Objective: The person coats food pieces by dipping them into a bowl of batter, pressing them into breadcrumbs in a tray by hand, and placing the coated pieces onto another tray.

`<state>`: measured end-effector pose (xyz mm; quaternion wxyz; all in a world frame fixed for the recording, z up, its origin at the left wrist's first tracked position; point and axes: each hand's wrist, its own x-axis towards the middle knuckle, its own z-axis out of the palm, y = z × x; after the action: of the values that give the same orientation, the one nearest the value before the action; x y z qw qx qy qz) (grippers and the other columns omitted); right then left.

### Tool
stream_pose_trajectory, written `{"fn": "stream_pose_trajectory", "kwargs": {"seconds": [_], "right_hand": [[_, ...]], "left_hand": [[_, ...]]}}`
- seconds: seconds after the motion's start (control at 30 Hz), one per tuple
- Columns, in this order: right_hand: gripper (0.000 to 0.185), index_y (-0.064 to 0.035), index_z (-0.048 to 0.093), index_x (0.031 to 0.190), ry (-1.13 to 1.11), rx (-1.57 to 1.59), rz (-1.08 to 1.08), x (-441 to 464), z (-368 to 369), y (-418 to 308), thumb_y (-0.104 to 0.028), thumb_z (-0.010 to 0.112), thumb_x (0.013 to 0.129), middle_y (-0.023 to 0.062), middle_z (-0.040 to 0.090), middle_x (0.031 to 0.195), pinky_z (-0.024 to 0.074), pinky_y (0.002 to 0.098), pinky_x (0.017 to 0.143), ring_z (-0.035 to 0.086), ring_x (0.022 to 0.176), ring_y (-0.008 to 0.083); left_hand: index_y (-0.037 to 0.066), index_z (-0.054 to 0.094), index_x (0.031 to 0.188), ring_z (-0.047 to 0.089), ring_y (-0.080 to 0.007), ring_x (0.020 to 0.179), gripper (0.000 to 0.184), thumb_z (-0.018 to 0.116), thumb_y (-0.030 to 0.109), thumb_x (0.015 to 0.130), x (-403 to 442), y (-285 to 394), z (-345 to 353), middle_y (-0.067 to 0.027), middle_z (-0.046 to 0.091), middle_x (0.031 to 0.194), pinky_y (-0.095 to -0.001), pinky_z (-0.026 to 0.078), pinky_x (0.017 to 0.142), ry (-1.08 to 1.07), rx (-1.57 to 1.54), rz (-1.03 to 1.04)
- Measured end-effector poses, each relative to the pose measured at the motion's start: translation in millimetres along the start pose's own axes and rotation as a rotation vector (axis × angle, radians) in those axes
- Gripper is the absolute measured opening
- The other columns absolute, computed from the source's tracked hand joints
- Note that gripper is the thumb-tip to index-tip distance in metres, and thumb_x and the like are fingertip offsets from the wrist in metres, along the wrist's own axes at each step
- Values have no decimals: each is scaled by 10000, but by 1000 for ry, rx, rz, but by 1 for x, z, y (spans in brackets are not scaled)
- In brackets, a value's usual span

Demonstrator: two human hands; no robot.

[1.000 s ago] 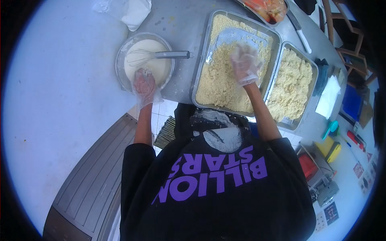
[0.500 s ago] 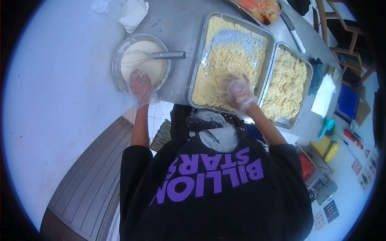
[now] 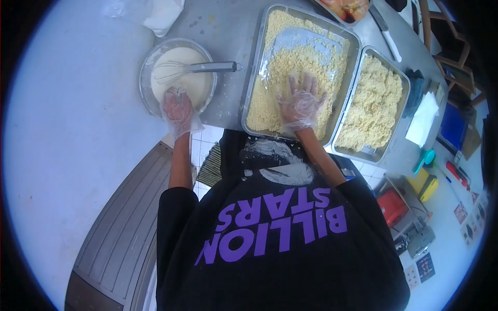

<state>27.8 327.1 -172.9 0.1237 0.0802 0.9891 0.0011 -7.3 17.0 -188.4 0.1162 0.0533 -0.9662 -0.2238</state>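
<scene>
My left hand (image 3: 178, 110), in a clear plastic glove, is at the near rim of a bowl (image 3: 143, 78) of pale batter (image 3: 196, 85). Its fingers are curled; whatever they hold, if anything, is hidden. A whisk (image 3: 212, 67) rests across the bowl, its handle over the right rim. Fingers spread, my gloved right hand (image 3: 301, 106) lies flat on the yellow crumbs (image 3: 264, 111) in a large metal tray (image 3: 251, 78). Bare tray bottom shows toward the far side. To the right stands a second tray (image 3: 406, 98) heaped with crumbs (image 3: 371, 103).
A tray of orange food in plastic (image 3: 348, 9) stands at the far edge, beside a white-handled knife (image 3: 391, 46). White paper (image 3: 423, 120) and a dark cloth (image 3: 413, 96) lie at the right. A white bag (image 3: 163, 15) is at the far left.
My right hand moved toward the near side of the tray, then flattened with its fingers spread on the crumbs. My left hand stays at the bowl. The view has shifted slightly.
</scene>
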Motion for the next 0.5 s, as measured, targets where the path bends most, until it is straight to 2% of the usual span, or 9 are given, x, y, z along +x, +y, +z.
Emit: {"fn": "stream_pose_trajectory", "kwargs": {"seconds": [0.07, 0.13, 0.17, 0.23, 0.37, 0.4, 0.43, 0.47, 0.5], "right_hand": [[591, -265, 328, 1313, -31, -18, -25, 3, -2, 1, -521, 409, 787, 77, 187, 1411, 55, 583, 994, 144, 1305, 280], [603, -255, 320, 1319, -79, -10, -66, 5, -3, -3, -521, 408, 785, 80, 188, 1409, 59, 568, 1001, 129, 1308, 279], [603, -255, 320, 1319, -96, -17, -82, 6, -1, -4, -521, 408, 785, 80, 188, 1409, 59, 568, 1001, 129, 1308, 279], [614, -238, 311, 1325, -62, -19, -101, 3, -2, -3, -516, 408, 785, 75, 192, 1408, 70, 545, 1010, 130, 1308, 267], [606, -225, 298, 1330, -12, -21, -61, 4, 5, -1, -499, 393, 798, 63, 187, 1411, 92, 525, 1013, 140, 1308, 238], [595, -224, 296, 1331, 116, 536, 8, 12, 22, 6, -491, 386, 806, 60, 189, 1410, 87, 521, 1014, 141, 1308, 224], [590, -223, 296, 1331, 157, 820, 48, 19, 25, 6, -486, 382, 810, 58, 191, 1410, 84, 519, 1014, 142, 1308, 218], [585, -223, 295, 1331, 215, 1105, 78, 27, 31, 6, -482, 379, 814, 57, 192, 1409, 81, 517, 1014, 143, 1308, 211], [576, -224, 295, 1331, 338, 829, 47, 33, 27, 5, -478, 372, 819, 57, 202, 1405, 80, 510, 1013, 149, 1307, 207]], "left_hand": [[5, 553, 970, 529, -353, 828, 279, 540, 175, 749, 0, -1, 6, -180, 559, 894, -424, 408, 752, -7, 11, 4], [-8, 514, 1069, 528, -358, 889, 374, 544, 233, 784, -1, 3, 1, -201, 552, 977, -427, 395, 782, -122, 54, -121], [-8, 514, 1069, 528, -358, 889, 374, 544, 233, 784, -3, 1, 1, -201, 552, 977, -427, 395, 782, -130, 59, -144], [-7, 503, 1088, 526, -361, 895, 393, 545, 239, 785, -8, 0, -1, -203, 550, 983, -426, 393, 787, -125, 96, -42], [-2, 490, 1107, 530, -359, 887, 412, 546, 249, 786, -4, -7, 4, -202, 553, 976, -421, 397, 781, -132, 34, -116], [-3, 490, 1105, 532, -360, 874, 409, 549, 244, 784, -6, -10, 8, -203, 556, 965, -421, 400, 774, -63, 75, -22], [-3, 490, 1103, 535, -360, 861, 406, 552, 238, 783, -5, -10, 6, -204, 559, 954, -420, 404, 766, -4, 125, 71], [-3, 490, 1103, 535, -360, 861, 406, 552, 238, 783, -6, -12, 2, -204, 559, 954, -420, 404, 766, -7, 133, 69], [-2, 493, 1099, 531, -357, 867, 394, 552, 226, 783, -2, -6, -2, -203, 554, 972, -422, 406, 763, -94, 80, -21]]}}
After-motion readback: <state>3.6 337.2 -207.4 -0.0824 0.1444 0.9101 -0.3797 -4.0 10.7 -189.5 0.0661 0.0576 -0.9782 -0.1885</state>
